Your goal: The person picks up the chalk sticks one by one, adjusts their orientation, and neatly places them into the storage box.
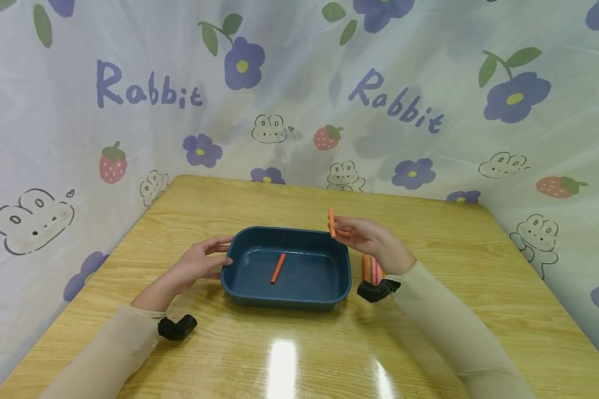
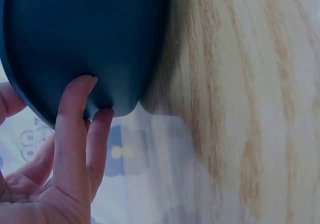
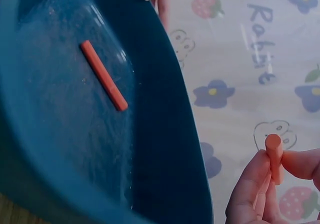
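A dark blue rectangular basin (image 1: 284,302) sits on the table with a red-orange stick (image 1: 278,268) lying on its floor. My left hand (image 1: 202,263) grips the basin's left end, the thumb at the rim and the fingertips against the outer wall, as the left wrist view shows. Over the basin's far right corner, my right hand (image 1: 361,235) pinches a light orange, chalk-like stick (image 3: 274,156) between thumb and fingers. It stands nearly upright in the head view. Below the right wrist, several orange and pink sticks (image 1: 373,270) lie beside the basin, partly hidden by that hand.
The wood-grain table (image 1: 219,360) reaches back to a white curtain (image 1: 299,72) printed with rabbits, flowers and strawberries, which also hangs along both sides. Each wrist wears a black camera mount (image 1: 177,327). Bright light reflections show on the table's near part.
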### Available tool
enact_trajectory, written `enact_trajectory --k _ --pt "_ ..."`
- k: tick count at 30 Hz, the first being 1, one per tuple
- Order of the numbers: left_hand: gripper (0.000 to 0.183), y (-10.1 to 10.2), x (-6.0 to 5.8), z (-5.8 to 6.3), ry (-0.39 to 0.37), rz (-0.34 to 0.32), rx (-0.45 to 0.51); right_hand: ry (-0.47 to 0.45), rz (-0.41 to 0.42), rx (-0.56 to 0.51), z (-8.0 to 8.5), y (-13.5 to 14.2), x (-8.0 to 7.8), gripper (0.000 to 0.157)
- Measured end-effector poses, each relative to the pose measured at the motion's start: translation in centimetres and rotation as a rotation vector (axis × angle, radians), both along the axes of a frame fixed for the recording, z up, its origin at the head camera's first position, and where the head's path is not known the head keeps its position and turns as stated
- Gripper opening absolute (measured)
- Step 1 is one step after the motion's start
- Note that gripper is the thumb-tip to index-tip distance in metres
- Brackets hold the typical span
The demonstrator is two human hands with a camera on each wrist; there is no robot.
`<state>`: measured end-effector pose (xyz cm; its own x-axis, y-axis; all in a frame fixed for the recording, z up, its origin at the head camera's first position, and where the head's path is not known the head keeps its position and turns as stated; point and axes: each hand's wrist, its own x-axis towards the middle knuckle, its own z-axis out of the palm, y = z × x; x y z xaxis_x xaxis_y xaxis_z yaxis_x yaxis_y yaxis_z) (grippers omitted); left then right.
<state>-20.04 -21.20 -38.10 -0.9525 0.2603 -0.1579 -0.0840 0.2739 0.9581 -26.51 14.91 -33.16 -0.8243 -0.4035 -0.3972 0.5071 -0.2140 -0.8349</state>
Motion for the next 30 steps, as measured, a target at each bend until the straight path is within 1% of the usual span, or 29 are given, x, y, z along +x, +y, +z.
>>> enact_trajectory --k 7,11,16,19,23,30 --pt "0.063 -0.1 0.0 0.0 0.003 -0.003 0.004 -0.006 0.008 0.072 0.1 -2.2 -0.5 0.056" --pt "0.064 -0.1 0.0 0.0 0.002 -0.005 0.009 -0.019 0.039 0.108 0.0 -3.5 -0.7 0.056" --pt "0.064 0.0 0.0 0.0 -0.003 -0.008 0.021 -0.041 0.089 0.154 -0.4 -4.9 -0.9 0.051" --pt "0.063 0.0 0.0 0.0 -0.003 -0.006 0.019 -0.035 0.126 0.175 -0.7 -5.5 -1.0 0.048" --pt "0.063 -0.1 0.0 0.0 -0.004 0.000 0.014 -0.026 0.187 0.190 -0.9 -6.3 -1.0 0.045" --pt "0.063 0.0 0.1 0.1 -0.009 0.003 0.018 -0.049 0.280 0.201 -1.5 -7.9 -0.9 0.043"
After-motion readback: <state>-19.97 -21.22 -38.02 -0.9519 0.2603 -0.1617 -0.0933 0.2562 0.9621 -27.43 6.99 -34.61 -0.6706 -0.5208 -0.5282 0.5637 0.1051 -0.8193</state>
